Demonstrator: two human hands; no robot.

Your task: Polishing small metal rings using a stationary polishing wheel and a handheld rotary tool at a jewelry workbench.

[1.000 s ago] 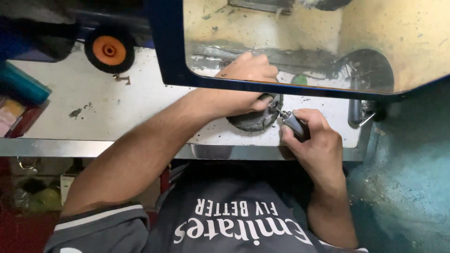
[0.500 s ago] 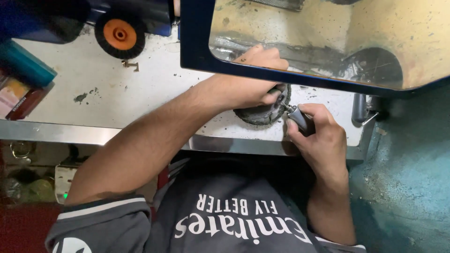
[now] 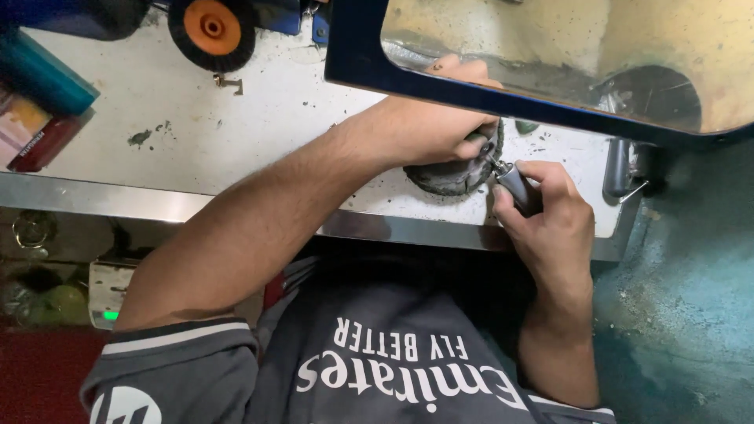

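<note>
My left hand [image 3: 436, 126] reaches under a blue-framed clear shield [image 3: 353, 55] and is closed over a small piece, pressing it on a dark round pad [image 3: 448, 179] near the bench's front edge. What the piece is stays hidden by the fingers. My right hand [image 3: 550, 224] grips a dark-handled pen-like tool [image 3: 518, 188]. Its thin metal tip points up-left and meets the piece at my left fingertips.
The white, stained benchtop [image 3: 259, 118] has a metal front edge [image 3: 141, 202]. An orange-hubbed black wheel [image 3: 210, 27] stands at the back. A teal cylinder [image 3: 43, 78] and a red box [image 3: 39, 143] lie far left. A metal pipe [image 3: 616, 165] stands right of my hands.
Both hands keep their grip at the round pad, with the tool tip still on the piece. The view has shifted, so the bench and the wheel now sit further right in the frame.
</note>
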